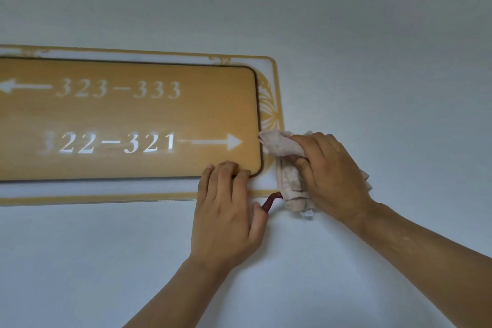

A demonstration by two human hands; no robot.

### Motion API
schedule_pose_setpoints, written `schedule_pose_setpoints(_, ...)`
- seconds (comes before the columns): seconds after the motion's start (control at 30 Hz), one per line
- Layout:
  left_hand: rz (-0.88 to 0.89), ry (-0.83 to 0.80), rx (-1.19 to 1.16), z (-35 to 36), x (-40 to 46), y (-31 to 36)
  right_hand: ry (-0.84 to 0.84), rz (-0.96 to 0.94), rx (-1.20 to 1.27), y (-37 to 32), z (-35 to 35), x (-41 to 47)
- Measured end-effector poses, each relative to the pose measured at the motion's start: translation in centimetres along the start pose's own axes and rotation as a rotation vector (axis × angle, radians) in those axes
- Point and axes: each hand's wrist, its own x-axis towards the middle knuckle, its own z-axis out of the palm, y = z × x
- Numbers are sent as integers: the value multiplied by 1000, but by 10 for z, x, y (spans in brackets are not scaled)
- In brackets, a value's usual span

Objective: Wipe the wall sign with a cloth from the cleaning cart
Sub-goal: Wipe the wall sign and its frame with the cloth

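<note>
A pale wall [346,34] carries a gold sign [127,120] with room numbers and arrows. The right hand [330,170] is closed around a bunched pinkish cloth [286,168], pressing it against the sign's right border. The left hand [226,210] rests flat, fingers extended, on the sign's lower right corner, holding nothing.
</note>
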Motion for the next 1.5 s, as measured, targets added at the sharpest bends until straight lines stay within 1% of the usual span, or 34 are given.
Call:
schedule_pose_setpoints(0.13,34,21,-39,0,-3,-2,129,199,19,-13,11,40)
schedule_pose_setpoints(0.27,78,32,-49,1,-7,-4,191,302,-12,-25,22,75)
schedule_pose_setpoints(0.4,131,46,-51,6,-10,-6,290,548,74,-30,26,107)
schedule_pose_setpoints(0.5,144,88,-33,10,-9,-11,302,614,0,-30,23,127)
schedule_pose_setpoints(0.6,177,117,-40,14,-9,-7,350,606,-53,-23,22,142)
schedule_pose_setpoints(0.67,212,131,-39,16,-10,-5,400,606,-56,-20,23,155)
schedule_pose_setpoints(0.77,245,187,-1,23,-10,-2,429,584,-23,-24,32,174)
schedule_pose_setpoints(0.8,245,221,4,26,-6,-4,409,568,-5,-29,36,181)
schedule_pose_setpoints(0.9,242,267,42,31,1,-9,254,485,-7,-42,57,185)
schedule_pose_setpoints(1.0,257,327,124,32,4,-12,191,394,-57,-45,65,176)
schedule_pose_setpoints(1.07,277,373,173,33,5,-12,139,292,-127,-44,66,169)
schedule_pose_setpoints(1.13,291,394,206,36,5,-13,61,205,-136,-40,66,163)
schedule_pose_setpoints(1.2,300,386,216,36,6,-11,-1,160,-118,-33,65,161)
schedule_pose_setpoints(1.33,281,275,153,31,6,-9,-87,115,-114,-21,68,163)
schedule_pose_setpoints(1.43,243,270,-12,16,14,-10,-139,105,-89,-16,69,165)
schedule_pose_setpoints(1.5,202,225,-104,1,27,-9,-155,98,-78,-14,69,167)
